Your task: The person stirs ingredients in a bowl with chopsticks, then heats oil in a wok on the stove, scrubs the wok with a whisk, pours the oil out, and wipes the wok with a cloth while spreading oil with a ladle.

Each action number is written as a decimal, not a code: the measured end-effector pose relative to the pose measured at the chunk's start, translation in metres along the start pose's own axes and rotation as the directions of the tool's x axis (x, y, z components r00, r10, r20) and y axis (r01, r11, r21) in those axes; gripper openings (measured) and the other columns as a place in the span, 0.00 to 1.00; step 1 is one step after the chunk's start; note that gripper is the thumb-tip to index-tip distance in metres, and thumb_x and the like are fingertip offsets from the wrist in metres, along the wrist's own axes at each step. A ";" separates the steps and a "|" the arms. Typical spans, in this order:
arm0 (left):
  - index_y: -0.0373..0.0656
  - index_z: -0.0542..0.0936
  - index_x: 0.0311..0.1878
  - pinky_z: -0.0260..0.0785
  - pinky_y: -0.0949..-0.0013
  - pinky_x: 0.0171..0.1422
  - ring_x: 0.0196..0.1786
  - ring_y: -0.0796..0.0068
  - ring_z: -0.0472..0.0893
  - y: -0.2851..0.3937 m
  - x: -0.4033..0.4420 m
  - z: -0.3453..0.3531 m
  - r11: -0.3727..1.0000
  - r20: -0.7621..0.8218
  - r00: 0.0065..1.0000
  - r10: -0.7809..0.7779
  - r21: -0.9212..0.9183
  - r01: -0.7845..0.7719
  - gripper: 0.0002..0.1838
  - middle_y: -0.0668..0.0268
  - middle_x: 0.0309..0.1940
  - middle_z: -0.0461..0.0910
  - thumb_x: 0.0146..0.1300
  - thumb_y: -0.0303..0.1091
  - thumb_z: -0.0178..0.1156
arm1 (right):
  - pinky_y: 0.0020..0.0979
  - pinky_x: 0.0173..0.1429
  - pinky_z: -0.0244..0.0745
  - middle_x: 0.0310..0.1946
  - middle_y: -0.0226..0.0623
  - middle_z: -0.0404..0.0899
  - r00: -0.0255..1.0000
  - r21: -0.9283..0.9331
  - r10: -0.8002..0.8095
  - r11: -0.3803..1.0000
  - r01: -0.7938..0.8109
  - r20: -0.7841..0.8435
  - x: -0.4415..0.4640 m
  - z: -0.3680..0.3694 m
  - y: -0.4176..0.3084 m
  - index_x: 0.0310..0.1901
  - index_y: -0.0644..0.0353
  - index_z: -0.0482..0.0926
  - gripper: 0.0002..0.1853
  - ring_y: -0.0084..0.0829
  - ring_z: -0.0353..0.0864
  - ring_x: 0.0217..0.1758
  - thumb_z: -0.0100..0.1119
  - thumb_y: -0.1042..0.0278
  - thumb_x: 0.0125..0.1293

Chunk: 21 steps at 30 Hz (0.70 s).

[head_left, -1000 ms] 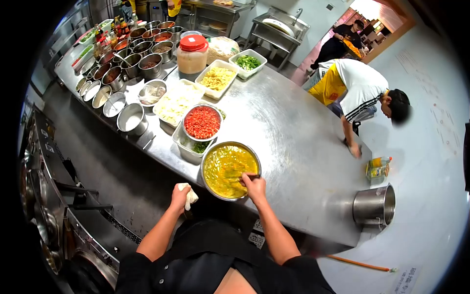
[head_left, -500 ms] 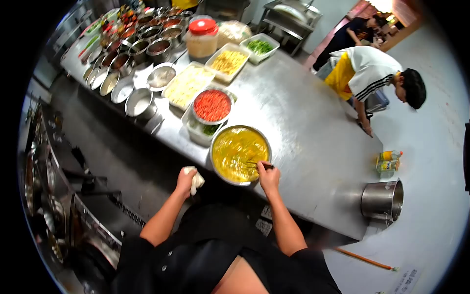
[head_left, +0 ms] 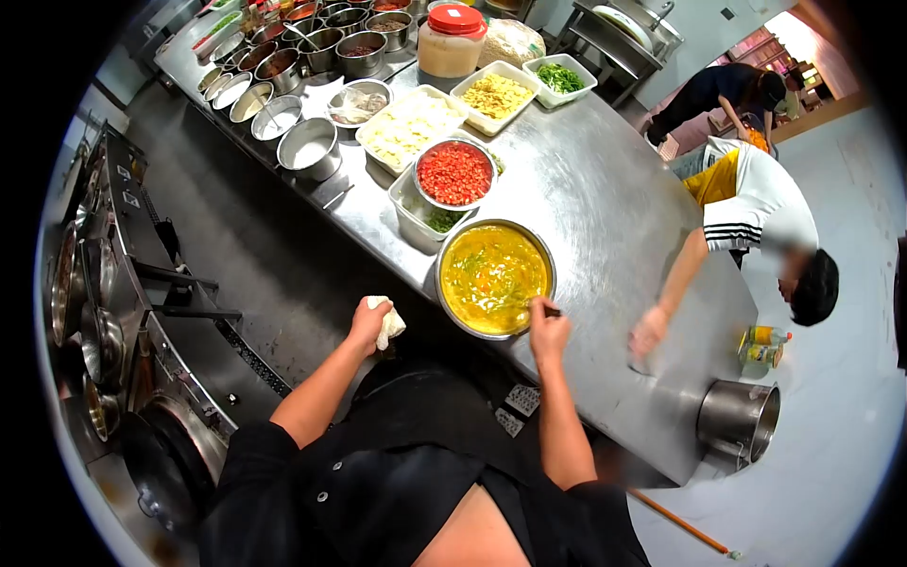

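A wide steel bowl [head_left: 552, 274] stands at the near edge of the steel table, holding yellow beaten egg [head_left: 491, 269] with green bits in it. My right hand [head_left: 549, 331] is closed at the bowl's right rim around what look like thin chopsticks; their dark end shows beside the fingers, and the tips are lost in the egg. Away from the table, to the left, my left hand [head_left: 367, 326] grips a crumpled white cloth [head_left: 389, 324]. Just behind the bowl, a steel bowl of chopped red pepper [head_left: 455, 174] rests on a plastic tub [head_left: 408, 210] with greens inside.
Tubs of pale slices [head_left: 413, 128], yellow pieces [head_left: 495, 96] and chopped greens [head_left: 559, 78] line the table [head_left: 605, 217]. Several steel pots and a red-lidded jar [head_left: 452, 42] stand farther back. A co-worker's hand [head_left: 649, 333] is on the table at right, near a steel pot [head_left: 737, 416].
My view has shifted, so the table sits differently. My right hand has moved from over the egg to the bowl's right rim. The co-worker's arm now reaches across the table, blurred.
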<state>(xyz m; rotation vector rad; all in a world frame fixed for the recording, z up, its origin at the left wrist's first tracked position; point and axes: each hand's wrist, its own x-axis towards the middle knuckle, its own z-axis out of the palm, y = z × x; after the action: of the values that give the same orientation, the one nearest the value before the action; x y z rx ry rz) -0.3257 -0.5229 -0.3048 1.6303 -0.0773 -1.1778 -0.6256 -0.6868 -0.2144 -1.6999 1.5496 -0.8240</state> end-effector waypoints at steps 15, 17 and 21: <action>0.39 0.72 0.48 0.75 0.63 0.41 0.37 0.69 0.80 -0.006 0.001 -0.013 0.998 0.004 0.999 -0.047 -0.038 0.047 0.15 0.61 0.37 0.78 0.61 0.33 0.62 | 0.25 0.36 0.77 0.28 0.37 0.83 0.999 0.273 0.021 0.962 -0.013 -0.026 0.011 0.001 -0.018 0.40 0.72 0.81 0.12 0.23 0.82 0.31 0.61 0.68 0.67; 0.39 0.72 0.48 0.75 0.64 0.41 0.37 0.69 0.80 -0.012 0.008 -0.015 0.998 -0.014 0.998 -0.056 -0.038 0.055 0.15 0.62 0.37 0.78 0.61 0.33 0.62 | 0.27 0.39 0.80 0.32 0.41 0.83 0.999 0.383 0.032 0.923 -0.022 -0.020 0.006 -0.017 -0.035 0.43 0.72 0.80 0.12 0.27 0.83 0.34 0.60 0.69 0.68; 0.38 0.72 0.48 0.75 0.64 0.40 0.37 0.68 0.80 -0.012 0.007 -0.020 0.997 -0.035 0.998 -0.060 -0.056 0.058 0.15 0.61 0.37 0.78 0.61 0.32 0.61 | 0.26 0.41 0.82 0.34 0.39 0.83 0.995 0.495 0.055 0.869 -0.008 -0.080 0.010 -0.038 -0.060 0.43 0.72 0.81 0.12 0.27 0.84 0.35 0.61 0.68 0.68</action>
<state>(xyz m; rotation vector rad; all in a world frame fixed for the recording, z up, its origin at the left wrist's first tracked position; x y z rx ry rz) -0.3135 -0.5079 -0.3198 1.6141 0.0267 -1.1844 -0.6222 -0.6960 -0.1434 -1.2703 1.2724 -1.1798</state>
